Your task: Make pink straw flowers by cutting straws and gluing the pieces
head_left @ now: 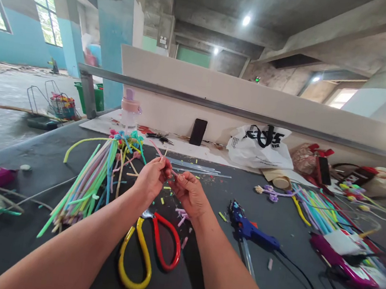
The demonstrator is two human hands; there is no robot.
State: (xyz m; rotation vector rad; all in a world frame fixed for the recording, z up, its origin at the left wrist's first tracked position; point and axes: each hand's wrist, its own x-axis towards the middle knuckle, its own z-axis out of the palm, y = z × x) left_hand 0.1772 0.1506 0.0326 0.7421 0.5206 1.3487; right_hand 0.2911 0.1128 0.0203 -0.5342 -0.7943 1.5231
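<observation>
My left hand (153,175) and my right hand (190,192) meet above the middle of the dark table, both with closed fingers. They pinch a thin pink pipe cleaner (156,147), which pokes up past my left fingers and also spans the small gap between the hands. Below them lie scissors (135,259) with one yellow and one red handle, their blades mostly hidden by my left hand and wrist. Short pink cut pieces (181,216) are scattered beside my right wrist. Left of my left hand is a bundle of coloured pipe cleaners (84,183).
A blue hot glue gun (256,232) with a cord lies at right. Clear glue sticks (193,166) lie behind my hands. Further back stand a bottle (130,112), a phone (198,132) and a white bag (261,148). More pipe cleaners (315,208) and a purple device (342,263) are far right.
</observation>
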